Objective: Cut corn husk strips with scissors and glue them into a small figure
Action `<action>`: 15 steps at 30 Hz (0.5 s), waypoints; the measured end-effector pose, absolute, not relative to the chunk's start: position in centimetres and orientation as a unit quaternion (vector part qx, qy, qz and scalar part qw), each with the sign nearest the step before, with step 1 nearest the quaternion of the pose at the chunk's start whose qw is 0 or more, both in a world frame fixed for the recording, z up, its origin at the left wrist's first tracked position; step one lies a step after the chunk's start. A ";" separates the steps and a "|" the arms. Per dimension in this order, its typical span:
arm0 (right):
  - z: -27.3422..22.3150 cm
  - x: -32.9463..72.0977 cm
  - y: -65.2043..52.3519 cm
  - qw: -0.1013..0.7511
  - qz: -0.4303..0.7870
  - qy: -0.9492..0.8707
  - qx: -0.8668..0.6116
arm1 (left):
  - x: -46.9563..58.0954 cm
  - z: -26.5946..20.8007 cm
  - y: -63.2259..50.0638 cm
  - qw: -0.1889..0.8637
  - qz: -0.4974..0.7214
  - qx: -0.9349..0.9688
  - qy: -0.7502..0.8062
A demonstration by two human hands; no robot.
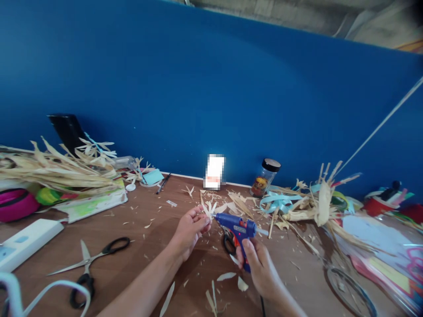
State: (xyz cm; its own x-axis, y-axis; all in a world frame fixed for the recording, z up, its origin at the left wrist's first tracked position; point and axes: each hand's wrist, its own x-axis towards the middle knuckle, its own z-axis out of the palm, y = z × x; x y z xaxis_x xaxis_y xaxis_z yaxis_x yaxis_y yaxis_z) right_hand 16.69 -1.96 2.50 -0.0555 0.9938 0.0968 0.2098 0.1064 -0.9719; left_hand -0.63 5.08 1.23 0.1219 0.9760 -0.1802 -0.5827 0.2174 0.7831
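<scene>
My right hand [256, 259] is wrapped round the grip of a blue hot glue gun [236, 225], with fingers at its orange trigger. A small red light glows on its side, and a clear glue stick [262, 230] pokes out of the rear. My left hand [194, 226] pinches a small pale flower of dried husk strips [209, 210] between thumb and fingers. The gun's nozzle meets the flower or sits right by it; I cannot tell if it touches. Partly behind the gun lies a black-handled tool [228, 241], mostly hidden.
Open scissors [86, 262] and a white power strip [31, 242] lie at left, near a heap of dried husks [56, 169]. A lidded jar [264, 178] and a blurred bright upright rectangle [214, 171] stand at the blue partition [211, 88]. Blue ribbon [279, 202] lies right, amid husk scraps.
</scene>
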 end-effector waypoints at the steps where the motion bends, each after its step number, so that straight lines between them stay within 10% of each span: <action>1: 2.6 16.7 -2.0 0.455 0.425 -0.588 -0.516 | -0.6 1.2 5.0 0.696 0.560 0.281 0.350; 15: 2.8 16.9 -2.1 0.427 0.389 -0.618 -0.534 | -0.6 1.2 5.1 0.695 0.556 0.285 0.355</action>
State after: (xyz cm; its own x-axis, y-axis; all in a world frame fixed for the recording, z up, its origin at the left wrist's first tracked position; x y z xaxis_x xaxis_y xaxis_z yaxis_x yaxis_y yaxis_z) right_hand 16.91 -2.06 2.80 -0.0658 0.9915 0.1122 0.3281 0.1277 -0.9360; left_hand -0.63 5.08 1.22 0.1287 0.9757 -0.1771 -0.5710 0.2190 0.7912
